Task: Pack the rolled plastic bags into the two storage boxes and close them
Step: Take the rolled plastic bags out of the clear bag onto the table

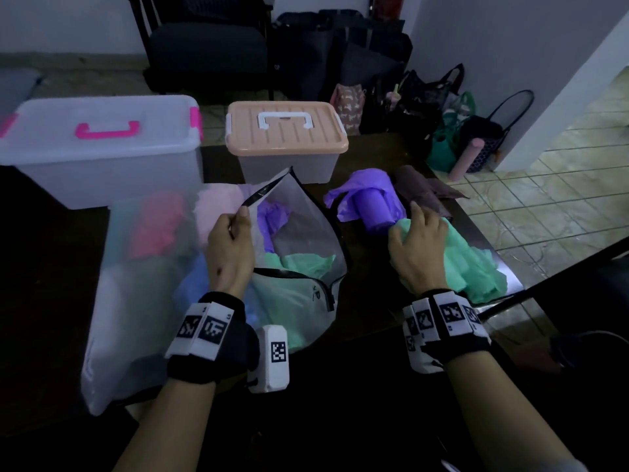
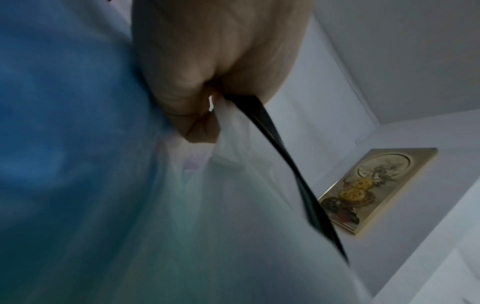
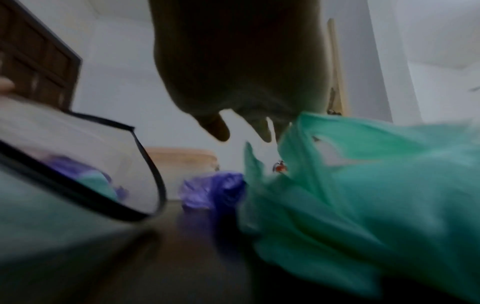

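meanwhile left hand (image 1: 228,248) on pouch flap (image 1: 272,189), right hand (image 1: 419,247) seemingly on green bag (image 1: 476,267)

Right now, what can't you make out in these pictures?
- Storage boxes: the pink-handled box and peach-lidded box are lidded; the head view cannot show their contents.
- Right hand: whether it has a grip on the green plastic bag is unclear; the right wrist view is blurred.
- Zippered pouch: frosted plastic obscures its contents.

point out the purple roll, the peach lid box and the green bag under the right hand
purple roll (image 1: 372,207), head view, on its rolled side
peach lid box (image 1: 289,139), head view, on the ribbed lid
green bag (image 1: 473,264), head view, on its crumpled middle
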`<state>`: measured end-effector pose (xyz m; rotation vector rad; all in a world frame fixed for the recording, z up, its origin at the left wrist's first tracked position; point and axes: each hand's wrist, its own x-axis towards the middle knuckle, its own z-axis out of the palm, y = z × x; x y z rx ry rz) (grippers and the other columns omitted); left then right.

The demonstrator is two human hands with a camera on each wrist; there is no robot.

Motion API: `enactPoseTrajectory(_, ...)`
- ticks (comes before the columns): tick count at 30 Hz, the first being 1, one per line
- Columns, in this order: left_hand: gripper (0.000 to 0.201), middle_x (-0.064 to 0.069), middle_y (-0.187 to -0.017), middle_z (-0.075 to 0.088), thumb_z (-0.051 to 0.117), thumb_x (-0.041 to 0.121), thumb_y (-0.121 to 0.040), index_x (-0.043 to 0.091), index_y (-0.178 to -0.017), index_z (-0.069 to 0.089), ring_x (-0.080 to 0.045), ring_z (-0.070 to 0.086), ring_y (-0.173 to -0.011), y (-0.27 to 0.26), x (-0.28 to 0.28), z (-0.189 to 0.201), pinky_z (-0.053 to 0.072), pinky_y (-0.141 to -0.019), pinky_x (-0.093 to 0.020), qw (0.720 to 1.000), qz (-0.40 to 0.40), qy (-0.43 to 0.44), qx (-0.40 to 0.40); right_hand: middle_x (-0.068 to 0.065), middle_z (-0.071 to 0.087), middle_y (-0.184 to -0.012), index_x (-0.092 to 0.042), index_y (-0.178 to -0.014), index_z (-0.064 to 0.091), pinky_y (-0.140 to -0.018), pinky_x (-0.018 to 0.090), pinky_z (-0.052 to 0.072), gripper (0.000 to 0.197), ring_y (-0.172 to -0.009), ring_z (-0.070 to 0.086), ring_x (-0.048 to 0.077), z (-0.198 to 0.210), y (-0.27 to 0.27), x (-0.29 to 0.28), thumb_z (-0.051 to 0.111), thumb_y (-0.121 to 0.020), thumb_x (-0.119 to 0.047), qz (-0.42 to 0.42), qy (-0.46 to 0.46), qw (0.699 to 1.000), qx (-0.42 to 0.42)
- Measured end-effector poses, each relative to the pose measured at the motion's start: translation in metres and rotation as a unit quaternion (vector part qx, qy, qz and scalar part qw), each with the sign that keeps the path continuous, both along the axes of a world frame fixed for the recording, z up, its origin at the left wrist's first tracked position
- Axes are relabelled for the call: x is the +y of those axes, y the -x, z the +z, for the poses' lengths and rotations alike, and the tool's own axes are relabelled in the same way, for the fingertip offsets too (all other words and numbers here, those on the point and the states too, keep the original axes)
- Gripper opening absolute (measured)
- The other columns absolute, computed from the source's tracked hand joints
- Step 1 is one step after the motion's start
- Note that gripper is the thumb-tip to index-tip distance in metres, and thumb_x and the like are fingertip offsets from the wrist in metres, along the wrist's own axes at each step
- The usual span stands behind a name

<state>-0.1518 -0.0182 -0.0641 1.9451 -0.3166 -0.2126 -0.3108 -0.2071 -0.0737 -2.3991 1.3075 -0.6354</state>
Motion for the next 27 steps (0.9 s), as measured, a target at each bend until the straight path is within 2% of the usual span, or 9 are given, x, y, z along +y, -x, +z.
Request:
enactPoseTrajectory(2, 0.036, -0.005, -0.089, 0.057, 0.035, 0.037, -0.100, 0.009, -0.092, 0.055, -0.021, 0.049, -0.082, -0.001, 0.001, 0.000, 0.032, -0.071, -0.026, 1.000, 0.000, -0.021, 0.000, 0.024, 0.055, -0.121, 0.001, -0.124, 0.055, -0.098, 0.035, 0.026, 0.045, -0.114, 0.046, 0.038, 0.017, -0.018, 0.017, 0.043, -0.086, -0.020, 0.031, 0.020, 0.994, -0.099)
enactPoseTrajectory(4, 0.039, -0.006, -0.088, 0.057, 0.035, 0.036, -0.100, 0.006, -0.092, 0.058, -0.021, 0.050, -0.082, -0.005, 0.004, 0.000, 0.033, -0.073, -0.026, 1.000, -0.009, -0.029, 0.001, 0.020, 0.063, -0.113, -0.001, -0.114, 0.062, -0.091, 0.031, 0.035, 0.029, -0.104, 0.055, 0.030, 0.029, -0.036, 0.038, 0.048, -0.090, -0.010, 0.091, -0.075, 0.987, -0.109)
enactPoseTrajectory(8, 0.036, -0.008, -0.082, 0.057, 0.036, 0.035, -0.100, 0.009, -0.083, 0.055, -0.021, 0.050, -0.077, -0.014, 0.010, 0.000, 0.036, -0.070, -0.028, 1.000, -0.011, 0.007, 0.004, 0.022, 0.066, -0.101, 0.005, -0.100, 0.065, -0.073, 0.032, 0.043, 0.027, -0.085, 0.058, 0.025, 0.018, -0.065, 0.076, 0.053, -0.092, -0.018, 0.192, -0.285, 0.938, 0.041)
enactPoseTrajectory(12, 0.036, 0.003, -0.067, 0.053, 0.039, 0.037, -0.099, 0.017, -0.072, 0.052, -0.021, 0.049, -0.068, -0.025, 0.020, -0.006, 0.040, -0.068, -0.033, 1.000, -0.014, 0.012, -0.010, 0.010, 0.052, -0.086, -0.009, -0.072, 0.052, -0.071, 0.026, 0.034, 0.041, -0.082, 0.049, 0.020, 0.000, -0.080, 0.093, 0.057, -0.088, -0.045, 0.199, -0.335, 0.906, 0.166)
enactPoseTrajectory(14, 0.036, 0.003, -0.065, 0.053, 0.041, 0.037, -0.098, 0.021, -0.068, 0.051, -0.020, 0.047, -0.060, -0.028, 0.023, -0.009, 0.041, -0.067, -0.035, 0.999, -0.019, 0.036, 0.003, 0.009, 0.054, -0.089, -0.009, -0.077, 0.055, -0.070, 0.026, 0.037, 0.044, -0.082, 0.051, 0.020, -0.002, -0.085, 0.099, 0.058, -0.085, -0.052, 0.196, -0.366, 0.894, 0.170)
enactPoseTrajectory(17, 0.035, 0.003, -0.064, 0.053, 0.042, 0.035, -0.098, 0.021, -0.069, 0.052, -0.014, 0.044, -0.053, -0.026, 0.025, -0.008, 0.039, -0.058, -0.027, 0.997, -0.021, 0.073, 0.019, 0.009, 0.057, -0.094, -0.010, -0.082, 0.057, -0.059, 0.024, 0.039, 0.045, -0.083, 0.053, 0.019, 0.001, -0.090, 0.105, 0.060, -0.084, -0.054, 0.197, -0.398, 0.881, 0.163)
enactPoseTrajectory(21, 0.034, 0.003, -0.063, 0.052, 0.043, 0.033, -0.098, 0.018, -0.068, 0.052, -0.006, 0.044, -0.049, -0.023, 0.027, -0.006, 0.037, -0.052, -0.022, 0.994, -0.026, 0.099, 0.024, 0.007, 0.059, -0.109, -0.007, -0.121, 0.059, -0.067, 0.018, 0.036, 0.055, -0.090, 0.052, 0.016, 0.004, -0.089, 0.107, 0.059, -0.087, -0.050, 0.204, -0.399, 0.880, 0.156)
enactPoseTrajectory(23, 0.034, 0.003, -0.062, 0.051, 0.043, 0.032, -0.098, 0.018, -0.069, 0.052, -0.001, 0.043, -0.044, -0.024, 0.027, -0.007, 0.037, -0.051, -0.020, 0.993, -0.025, 0.107, 0.034, 0.006, 0.060, -0.108, -0.006, -0.120, 0.058, -0.064, 0.018, 0.041, 0.052, -0.088, 0.050, 0.012, 0.003, -0.086, 0.108, 0.064, -0.085, -0.044, 0.190, -0.407, 0.886, 0.113)
enactPoseTrajectory(27, 0.034, 0.005, -0.065, 0.051, 0.041, 0.033, -0.099, 0.019, -0.069, 0.052, -0.005, 0.043, -0.053, -0.023, 0.026, -0.006, 0.038, -0.052, -0.014, 0.993, -0.021, 0.109, 0.037, 0.010, 0.062, -0.111, -0.005, -0.120, 0.056, -0.078, 0.024, 0.044, 0.049, -0.092, 0.056, 0.015, 0.000, -0.086, 0.115, 0.069, -0.083, -0.035, 0.168, -0.405, 0.898, 0.032)
